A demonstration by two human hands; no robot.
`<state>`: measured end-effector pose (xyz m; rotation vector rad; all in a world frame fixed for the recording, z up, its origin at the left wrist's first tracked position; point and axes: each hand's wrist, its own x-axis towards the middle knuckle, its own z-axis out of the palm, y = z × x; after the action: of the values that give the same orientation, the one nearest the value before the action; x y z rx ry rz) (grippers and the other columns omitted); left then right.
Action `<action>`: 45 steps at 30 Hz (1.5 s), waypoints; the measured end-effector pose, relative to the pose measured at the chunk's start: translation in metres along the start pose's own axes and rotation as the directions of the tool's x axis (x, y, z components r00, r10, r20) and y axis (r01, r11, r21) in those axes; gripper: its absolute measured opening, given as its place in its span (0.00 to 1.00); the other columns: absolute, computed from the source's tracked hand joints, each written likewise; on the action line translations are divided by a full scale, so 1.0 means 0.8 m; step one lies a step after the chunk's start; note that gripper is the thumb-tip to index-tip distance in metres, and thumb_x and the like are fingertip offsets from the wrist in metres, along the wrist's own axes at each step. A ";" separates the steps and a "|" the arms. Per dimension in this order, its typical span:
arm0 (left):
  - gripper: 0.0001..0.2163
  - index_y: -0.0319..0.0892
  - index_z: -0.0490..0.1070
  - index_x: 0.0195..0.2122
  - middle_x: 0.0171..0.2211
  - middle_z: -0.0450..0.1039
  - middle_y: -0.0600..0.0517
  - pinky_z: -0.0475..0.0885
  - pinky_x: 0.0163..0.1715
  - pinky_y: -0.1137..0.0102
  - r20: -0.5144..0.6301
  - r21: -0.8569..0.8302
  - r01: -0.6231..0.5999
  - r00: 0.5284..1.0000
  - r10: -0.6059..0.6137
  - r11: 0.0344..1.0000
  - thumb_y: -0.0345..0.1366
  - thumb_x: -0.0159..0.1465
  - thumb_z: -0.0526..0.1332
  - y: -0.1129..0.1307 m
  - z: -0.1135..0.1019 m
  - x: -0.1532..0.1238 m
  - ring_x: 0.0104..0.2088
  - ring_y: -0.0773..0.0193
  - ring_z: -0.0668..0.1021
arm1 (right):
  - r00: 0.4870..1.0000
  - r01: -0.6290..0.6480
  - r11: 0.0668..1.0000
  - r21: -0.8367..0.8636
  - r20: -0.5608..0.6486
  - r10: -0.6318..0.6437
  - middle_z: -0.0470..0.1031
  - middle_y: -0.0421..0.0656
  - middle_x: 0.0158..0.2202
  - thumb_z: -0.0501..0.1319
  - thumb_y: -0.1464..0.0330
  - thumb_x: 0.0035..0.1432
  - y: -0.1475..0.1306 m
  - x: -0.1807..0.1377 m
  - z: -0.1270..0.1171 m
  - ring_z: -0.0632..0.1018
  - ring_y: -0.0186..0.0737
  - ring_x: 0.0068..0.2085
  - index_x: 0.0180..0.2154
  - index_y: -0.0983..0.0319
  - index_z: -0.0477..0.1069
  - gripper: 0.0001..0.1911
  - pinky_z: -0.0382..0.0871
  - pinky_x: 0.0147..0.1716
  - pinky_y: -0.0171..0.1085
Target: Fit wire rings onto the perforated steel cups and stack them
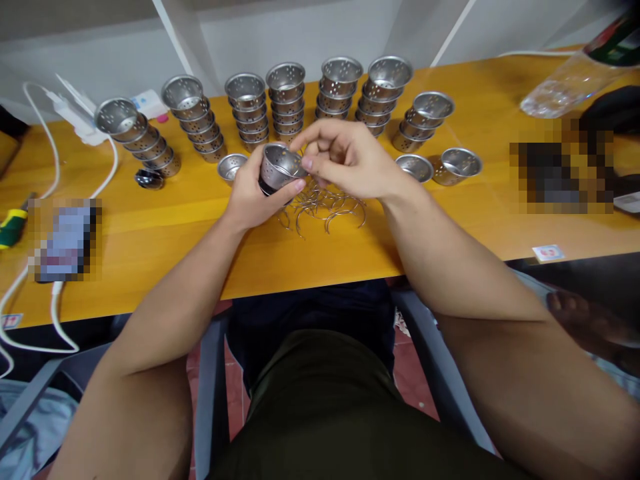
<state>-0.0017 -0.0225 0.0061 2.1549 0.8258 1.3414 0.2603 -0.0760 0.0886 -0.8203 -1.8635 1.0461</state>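
Observation:
My left hand point(255, 190) is wrapped round a small perforated metal cup point(279, 170), which is tilted with its mouth up. Something black shows under the cup's base. At the cup's right rim, thumb and fingers of my right hand point(340, 157) are pinched together; what they hold, if anything, is too small to make out. Just below both hands lies a loose tangle of thin curved metal wires point(327, 207) on the yellow table point(310, 260). One shallow metal cup point(231, 167) sits left of my left hand.
Several stacks of perforated cups point(285, 93) line the back. Single cups point(457, 165) stand to the right. At left are a phone point(67, 243), white cables point(55, 327) and a yellow-green handle point(14, 227). A clear bottle point(565, 83) lies at the right back.

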 end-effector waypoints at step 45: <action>0.46 0.54 0.74 0.65 0.58 0.89 0.49 0.88 0.64 0.35 -0.062 -0.061 0.055 0.996 -0.059 0.997 0.75 0.56 0.85 -0.016 -0.010 0.010 0.66 0.39 0.89 | 0.684 -0.683 0.413 -0.602 -0.725 0.075 0.79 0.65 0.67 0.80 0.75 0.69 0.083 -0.227 -0.209 0.85 0.57 0.69 0.56 0.65 0.93 0.16 0.83 0.69 0.49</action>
<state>-0.0094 -0.0073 0.0060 2.0383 0.8547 1.3942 0.4986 -0.1391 0.0202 -2.0357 -1.5163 -0.0964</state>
